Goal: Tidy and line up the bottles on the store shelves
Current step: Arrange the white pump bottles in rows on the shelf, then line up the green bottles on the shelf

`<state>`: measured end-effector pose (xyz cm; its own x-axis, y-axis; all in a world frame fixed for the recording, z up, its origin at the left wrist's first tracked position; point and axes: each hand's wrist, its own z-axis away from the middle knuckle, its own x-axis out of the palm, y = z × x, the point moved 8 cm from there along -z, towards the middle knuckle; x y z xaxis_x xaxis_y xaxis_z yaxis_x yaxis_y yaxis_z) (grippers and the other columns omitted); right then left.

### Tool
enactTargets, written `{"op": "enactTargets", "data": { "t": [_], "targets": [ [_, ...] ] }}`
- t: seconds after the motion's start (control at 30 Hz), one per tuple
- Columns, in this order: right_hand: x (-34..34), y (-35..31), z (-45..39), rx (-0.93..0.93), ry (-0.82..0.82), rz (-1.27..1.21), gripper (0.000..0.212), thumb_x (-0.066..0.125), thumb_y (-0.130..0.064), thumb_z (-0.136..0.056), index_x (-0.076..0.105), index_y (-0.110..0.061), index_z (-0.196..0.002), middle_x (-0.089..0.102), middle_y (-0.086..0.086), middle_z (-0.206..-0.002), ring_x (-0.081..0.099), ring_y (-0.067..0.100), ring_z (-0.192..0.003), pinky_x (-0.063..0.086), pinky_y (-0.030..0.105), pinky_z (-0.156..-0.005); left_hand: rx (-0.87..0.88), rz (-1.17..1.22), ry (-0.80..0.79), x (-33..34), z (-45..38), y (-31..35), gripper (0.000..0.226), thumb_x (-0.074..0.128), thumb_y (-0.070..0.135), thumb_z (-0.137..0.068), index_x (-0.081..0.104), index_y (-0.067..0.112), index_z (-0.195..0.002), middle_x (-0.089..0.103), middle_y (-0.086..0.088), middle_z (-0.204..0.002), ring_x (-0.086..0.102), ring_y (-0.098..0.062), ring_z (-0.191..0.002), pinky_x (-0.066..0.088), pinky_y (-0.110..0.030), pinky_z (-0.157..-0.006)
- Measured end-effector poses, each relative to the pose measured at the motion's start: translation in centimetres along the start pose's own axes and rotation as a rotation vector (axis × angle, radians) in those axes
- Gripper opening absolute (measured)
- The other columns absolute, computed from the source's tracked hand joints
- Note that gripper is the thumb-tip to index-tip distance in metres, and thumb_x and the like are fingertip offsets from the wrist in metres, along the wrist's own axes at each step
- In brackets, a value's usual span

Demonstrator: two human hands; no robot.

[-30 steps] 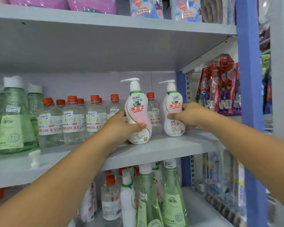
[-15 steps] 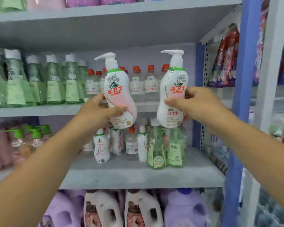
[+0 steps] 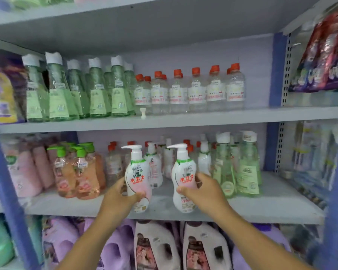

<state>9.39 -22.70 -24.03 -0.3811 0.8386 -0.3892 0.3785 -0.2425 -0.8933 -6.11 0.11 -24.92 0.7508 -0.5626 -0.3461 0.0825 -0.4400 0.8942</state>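
Left hand (image 3: 119, 197) wrapped round the waist of one white-and-pink pump bottle (image 3: 138, 180), right hand (image 3: 200, 191) gripping a second pump bottle (image 3: 184, 182) the same way — thumbs in front, fingers behind. Both held upright, side by side but apart, over the bare front strip of the lower shelf (image 3: 261, 209), bases at or just above its front edge; contact not clear. Likely gripped at the narrow middle for control while setting down, and brought here to join the like white pump bottles (image 3: 154, 168) standing just behind. Long axes vertical, the left one tipped slightly. Pump spouts pointing left, red-lettered labels facing out — already turned for display, by the look of it.
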Motion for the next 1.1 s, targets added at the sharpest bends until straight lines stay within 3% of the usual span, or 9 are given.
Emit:
{"op": "enactTargets", "data": {
  "t": [0.1, 0.23, 0.43, 0.57, 0.73, 0.83, 0.93, 1.0, 1.1],
  "targets": [
    [4.2, 0.8, -2.7, 0.015, 0.022, 0.029, 0.035, 0.081, -0.036, -0.077, 0.067, -0.031, -0.109, 0.071, -0.016, -0.107, 0.066, 0.001, -0.093, 0.055, 0.026, -0.08, -0.019, 0.016, 0.013, -0.6, -2.9, -3.0, 0.046, 0.086, 0.006, -0.075, 0.068, 0.027, -0.112, 0.077, 0.009, -0.098, 0.071, -0.01, -0.094, 0.05, -0.017, -0.068],
    [7.6, 1.2, -5.8, 0.016, 0.076, 0.071, 0.031, 0.08, -0.036, -0.08, 0.063, -0.031, -0.105, 0.068, -0.015, -0.106, 0.064, 0.002, -0.091, 0.048, 0.019, -0.071, -0.04, -0.002, -0.004, -1.6, -7.4, -6.7, 0.054, 0.086, 0.013, -0.077, 0.066, 0.029, -0.124, 0.075, 0.01, -0.104, 0.069, -0.007, -0.096, 0.05, -0.022, -0.073],
    [10.5, 2.4, -8.5, 0.007, 0.165, 0.104, 0.049, 0.076, -0.044, -0.083, 0.055, -0.036, -0.126, 0.062, -0.017, -0.119, 0.062, 0.008, -0.11, 0.051, 0.033, -0.096, -0.041, 0.053, -0.036, -1.3, -11.6, -9.1, 0.045, 0.081, 0.014, -0.084, 0.063, 0.028, -0.123, 0.071, 0.015, -0.096, 0.064, 0.001, -0.089, 0.043, -0.013, -0.066],
    [11.4, 2.9, -9.1, -0.036, 0.251, 0.089, 0.06, 0.073, -0.038, -0.088, 0.047, -0.031, -0.141, 0.055, -0.016, -0.128, 0.055, 0.005, -0.115, 0.047, 0.028, -0.102, -0.043, 0.053, -0.068, -0.3, -13.6, -9.8, 0.049, 0.077, 0.018, -0.088, 0.058, 0.021, -0.133, 0.069, 0.005, -0.108, 0.064, -0.017, -0.099, 0.044, -0.027, -0.08],
    [11.8, 3.6, -10.8, -0.026, 0.227, 0.055, 0.063, 0.072, -0.039, -0.089, 0.044, -0.032, -0.145, 0.057, -0.015, -0.134, 0.056, 0.005, -0.121, 0.046, 0.03, -0.106, -0.024, -0.001, -0.095, 0.3, -14.1, -9.6, 0.052, 0.076, 0.023, -0.09, 0.054, 0.02, -0.137, 0.068, 0.0, -0.121, 0.059, -0.018, -0.101, 0.043, -0.031, -0.086],
    [12.1, 3.8, -9.8, -0.021, 0.147, -0.084, 0.056, 0.073, -0.034, -0.089, 0.049, -0.034, -0.14, 0.061, -0.021, -0.131, 0.058, -0.003, -0.119, 0.048, 0.03, -0.107, 0.04, -0.128, 0.062, -1.5, -12.5, -9.5, 0.059, 0.079, 0.031, -0.086, 0.054, 0.02, -0.138, 0.063, -0.004, -0.132, 0.056, -0.023, -0.12, 0.046, -0.04, -0.098],
    [8.8, 4.2, -7.1, -0.049, 0.187, -0.091, 0.041, 0.071, -0.034, -0.092, 0.051, -0.039, -0.128, 0.056, -0.019, -0.133, 0.056, -0.007, -0.117, 0.047, 0.018, -0.1, 0.233, -0.171, 0.315, -1.6, -7.7, -6.3, 0.04, 0.079, 0.02, -0.084, 0.062, 0.012, -0.119, 0.061, -0.006, -0.115, 0.055, -0.028, -0.112, 0.042, -0.036, -0.093],
    [3.5, 3.8, -5.6, -0.096, 0.307, -0.114, 0.029, 0.07, -0.028, -0.094, 0.056, -0.038, -0.118, 0.059, -0.013, -0.126, 0.058, -0.01, -0.104, 0.047, 0.008, -0.085, 0.313, -0.044, 0.231, 2.1, -5.3, -3.2, 0.028, 0.078, 0.018, -0.084, 0.062, 0.023, -0.106, 0.062, 0.006, -0.106, 0.06, -0.018, -0.1, 0.043, -0.029, -0.085],
    [-5.5, 3.6, -4.1, -0.198, 0.532, -0.094, 0.02, 0.067, -0.022, -0.096, 0.061, -0.036, -0.108, 0.063, -0.009, -0.114, 0.061, -0.006, -0.096, 0.05, 0.013, -0.081, 0.288, 0.105, -0.057, 10.1, -3.9, 0.0, 0.024, 0.076, 0.027, -0.088, 0.061, 0.034, -0.105, 0.065, 0.019, -0.106, 0.062, -0.002, -0.099, 0.048, -0.022, -0.085]
  ]
}}
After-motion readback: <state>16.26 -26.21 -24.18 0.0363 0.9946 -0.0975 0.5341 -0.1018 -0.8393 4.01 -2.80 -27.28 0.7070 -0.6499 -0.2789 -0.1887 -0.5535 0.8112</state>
